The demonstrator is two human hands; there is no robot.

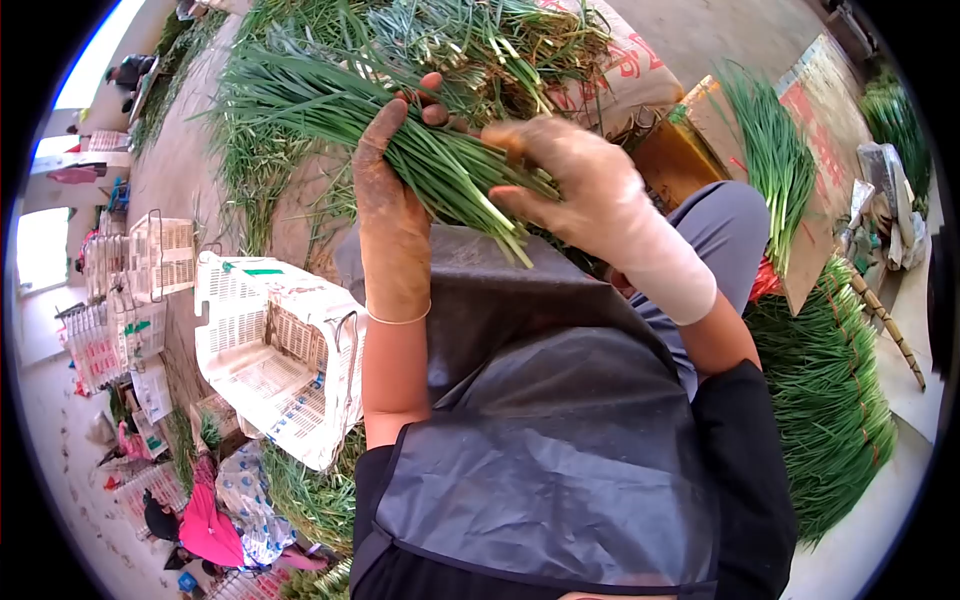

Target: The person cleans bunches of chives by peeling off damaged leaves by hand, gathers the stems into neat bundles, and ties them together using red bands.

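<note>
A bunch of long green stalks (430,160) lies across my left hand (392,200), whose gloved fingers curl round it from below. Its leafy ends point to the upper left, and its pale cut ends point down to the right. My right hand (575,180), in a dirty pale glove and smeared by motion, is at the pale-end side of the bunch. Thumb and fingers are apart there, and whether they touch the stalks is hard to tell. Behind both hands is a large heap of loose stalks (470,50).
At left stands a white plastic crate (280,350). A smaller bunch (770,150) lies on a board (710,120) at upper right. Stacked bundles (820,410) are at right. A person in pink (212,520) is at lower left, near more crates (160,255).
</note>
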